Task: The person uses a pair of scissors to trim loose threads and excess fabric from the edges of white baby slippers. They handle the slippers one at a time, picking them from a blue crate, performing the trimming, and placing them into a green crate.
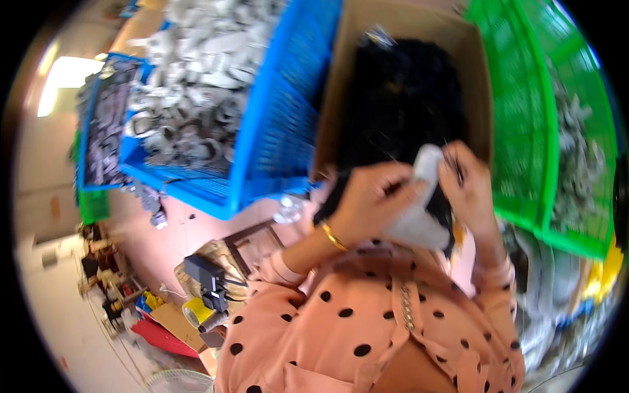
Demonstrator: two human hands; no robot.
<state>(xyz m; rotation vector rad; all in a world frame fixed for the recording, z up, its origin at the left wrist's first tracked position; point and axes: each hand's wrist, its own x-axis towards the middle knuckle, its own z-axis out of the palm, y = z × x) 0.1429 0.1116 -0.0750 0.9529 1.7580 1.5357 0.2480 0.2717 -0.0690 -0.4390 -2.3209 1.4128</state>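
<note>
My left hand (pixel 367 203) and my right hand (pixel 468 190) are both closed on a light grey moulded part (pixel 419 209), held up in front of my chest. A gold bangle (pixel 333 237) sits on my left wrist. Right behind the part stands an open cardboard box (pixel 341 85) filled with dark, thin black pieces (pixel 406 98). Some of those black pieces seem to hang around the grey part, between my fingers. My sleeves are peach with black dots.
A blue plastic crate (pixel 275 131) with several grey moulded parts lies to the left, a second blue crate (pixel 98 131) further left. A green crate (pixel 531 131) with grey parts is on the right. A tape roll (pixel 195 310) and black adapter (pixel 203 272) lie below.
</note>
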